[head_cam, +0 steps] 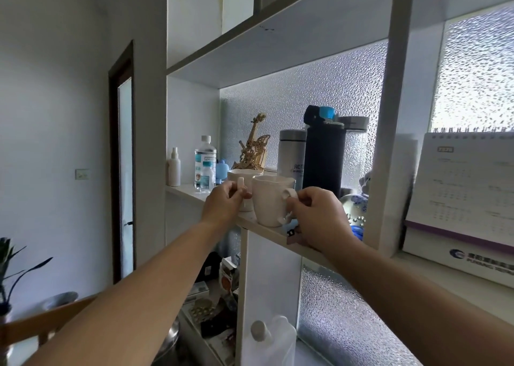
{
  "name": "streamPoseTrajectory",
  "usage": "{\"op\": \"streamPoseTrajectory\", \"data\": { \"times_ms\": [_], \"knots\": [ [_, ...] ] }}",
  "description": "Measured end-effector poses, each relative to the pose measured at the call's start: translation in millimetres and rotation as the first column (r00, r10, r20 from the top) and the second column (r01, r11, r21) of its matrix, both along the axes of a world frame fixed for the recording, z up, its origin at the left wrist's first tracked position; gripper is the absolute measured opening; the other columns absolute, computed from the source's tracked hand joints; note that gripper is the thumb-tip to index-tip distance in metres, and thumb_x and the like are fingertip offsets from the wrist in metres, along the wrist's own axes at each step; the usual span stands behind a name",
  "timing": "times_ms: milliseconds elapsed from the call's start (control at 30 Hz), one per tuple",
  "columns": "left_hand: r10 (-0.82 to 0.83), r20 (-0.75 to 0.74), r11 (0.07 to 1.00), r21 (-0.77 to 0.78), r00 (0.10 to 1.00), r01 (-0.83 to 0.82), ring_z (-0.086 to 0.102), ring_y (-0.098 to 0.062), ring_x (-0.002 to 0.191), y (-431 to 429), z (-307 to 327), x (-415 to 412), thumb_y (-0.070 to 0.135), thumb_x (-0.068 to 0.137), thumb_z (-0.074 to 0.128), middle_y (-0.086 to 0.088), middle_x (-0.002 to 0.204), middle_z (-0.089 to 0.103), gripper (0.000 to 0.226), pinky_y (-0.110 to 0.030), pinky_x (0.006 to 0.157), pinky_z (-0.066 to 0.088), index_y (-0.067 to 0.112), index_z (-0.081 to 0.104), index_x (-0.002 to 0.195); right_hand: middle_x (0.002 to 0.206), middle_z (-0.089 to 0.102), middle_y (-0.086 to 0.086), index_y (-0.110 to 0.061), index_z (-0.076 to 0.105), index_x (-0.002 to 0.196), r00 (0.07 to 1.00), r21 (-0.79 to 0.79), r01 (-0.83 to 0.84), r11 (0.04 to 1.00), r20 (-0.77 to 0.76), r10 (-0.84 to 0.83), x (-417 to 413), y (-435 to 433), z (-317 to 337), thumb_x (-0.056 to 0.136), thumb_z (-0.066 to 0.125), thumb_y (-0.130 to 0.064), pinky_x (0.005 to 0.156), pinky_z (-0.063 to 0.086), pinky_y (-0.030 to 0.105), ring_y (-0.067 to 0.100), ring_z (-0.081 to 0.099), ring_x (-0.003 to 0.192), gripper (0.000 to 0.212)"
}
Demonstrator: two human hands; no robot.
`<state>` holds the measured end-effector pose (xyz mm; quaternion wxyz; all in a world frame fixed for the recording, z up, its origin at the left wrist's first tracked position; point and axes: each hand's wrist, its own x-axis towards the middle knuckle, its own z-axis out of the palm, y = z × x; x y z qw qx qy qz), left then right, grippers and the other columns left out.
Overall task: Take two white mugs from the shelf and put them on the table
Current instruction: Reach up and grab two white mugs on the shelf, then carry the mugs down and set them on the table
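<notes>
Two white mugs stand side by side on the shelf board [267, 231]. The left mug [240, 175] is partly hidden behind my left hand [225, 203], whose fingers are closed around its handle. The right mug [271, 201] is nearer to me and fully visible; my right hand [319, 217] pinches its handle on the right side. Both mugs appear to rest on the board, upright. No table surface is visible.
Behind the mugs stand a wooden violin model [254, 146], a silver flask [292, 155], a dark bottle with a blue cap [324, 157], plastic bottles [205, 164] and a spray bottle [173, 168]. A desk calendar [467, 187] sits at right. Cluttered lower shelves lie below.
</notes>
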<state>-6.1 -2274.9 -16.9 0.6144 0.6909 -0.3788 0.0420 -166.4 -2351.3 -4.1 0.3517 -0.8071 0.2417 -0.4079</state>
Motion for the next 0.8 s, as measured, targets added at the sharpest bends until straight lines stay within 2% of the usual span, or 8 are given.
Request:
{"op": "streamPoseTrajectory", "data": {
  "times_ms": [133, 267, 333, 467, 600, 700, 800],
  "knots": [
    [0.007, 0.041, 1.0, 0.003, 0.999, -0.007, 0.062, -0.026, 0.097, 6.5, 1.1, -0.3, 0.026, 0.092, 0.051, -0.008, 0.102, 0.071, 0.022, -0.05, 0.093, 0.049, 0.011, 0.067, 0.095, 0.076, 0.07, 0.012, -0.011, 0.067, 0.077, 1.0, 0.024, -0.002, 1.0, 0.006, 0.002, -3.6, 0.9, 3.0, 0.092, 0.06, -0.031, 0.053, 0.061, 0.048, 0.027, 0.069, 0.044, 0.026],
    [0.007, 0.059, 1.0, -0.012, 0.998, -0.006, 0.062, -0.023, 0.096, 17.3, 1.5, -0.8, 0.029, 0.092, 0.051, -0.006, 0.1, 0.071, 0.018, -0.048, 0.092, 0.05, 0.019, 0.066, 0.089, 0.078, 0.071, 0.015, -0.008, 0.069, 0.075, 1.0, 0.015, 0.019, 1.0, 0.012, -0.019, -5.6, 0.3, 8.0, 0.09, 0.063, -0.027, 0.046, 0.059, 0.051, 0.038, 0.069, 0.05, 0.025],
    [0.013, 0.063, 0.999, -0.03, 0.998, -0.011, 0.063, -0.023, 0.095, 24.3, 1.9, -0.8, 0.028, 0.092, 0.051, -0.003, 0.098, 0.071, 0.016, -0.045, 0.09, 0.05, 0.02, 0.065, 0.089, 0.077, 0.071, 0.013, -0.009, 0.068, 0.074, 0.999, 0.001, 0.037, 0.999, 0.024, -0.037, -5.0, 0.2, 9.8, 0.089, 0.064, -0.029, 0.041, 0.058, 0.047, 0.038, 0.069, 0.051, 0.025],
    [0.037, 0.085, 0.998, -0.052, 0.996, -0.033, 0.063, -0.022, 0.095, 43.1, 2.7, 0.9, 0.027, 0.092, 0.051, -0.002, 0.098, 0.071, 0.016, -0.043, 0.089, 0.051, 0.019, 0.065, 0.094, 0.076, 0.069, 0.012, -0.012, 0.069, 0.073, 0.998, -0.034, 0.068, 0.997, 0.021, -0.067, -2.2, -0.6, 12.1, 0.088, 0.065, -0.03, 0.029, 0.049, 0.029, 0.021, 0.06, 0.033, 0.024],
    [0.057, 0.075, 0.995, -0.082, 0.996, -0.05, 0.063, -0.022, 0.093, 65.9, -0.5, 2.5, 0.026, 0.092, 0.052, -0.004, 0.097, 0.071, 0.017, -0.049, 0.091, 0.051, 0.016, 0.064, 0.096, 0.067, 0.068, 0.007, -0.014, 0.07, 0.069, 0.997, -0.048, 0.062, 0.997, 0.04, -0.06, 1.6, 5.5, 18.9, 0.089, 0.062, -0.034, 0.027, 0.042, 0.02, 0.011, 0.053, 0.026, 0.029],
    [0.094, 0.087, 0.992, -0.096, 0.992, -0.085, 0.063, -0.022, 0.091, 87.6, -4.0, 6.0, 0.023, 0.092, 0.052, -0.006, 0.095, 0.071, 0.017, -0.051, 0.091, 0.05, 0.012, 0.064, 0.097, 0.065, 0.069, -0.005, -0.019, 0.071, 0.067, 0.997, -0.183, 0.081, 0.98, 0.031, -0.077, 4.3, 19.8, 29.4, 0.09, 0.06, -0.039, 0.027, 0.034, 0.017, 0.005, 0.056, 0.042, 0.033],
    [0.171, 0.098, 0.983, -0.088, 0.98, -0.162, 0.063, -0.025, 0.09, 115.9, -9.6, 9.6, 0.024, 0.092, 0.051, -0.005, 0.094, 0.071, 0.015, -0.051, 0.089, 0.051, 0.017, 0.064, 0.092, 0.074, 0.071, -0.006, -0.02, 0.073, 0.07, 0.998, -0.218, 0.009, 0.976, 0.069, 0.006, 12.1, 41.9, 37.1, 0.088, 0.06, -0.036, 0.043, 0.038, 0.022, 0.009, 0.06, 0.06, 0.028]
  ]
}}
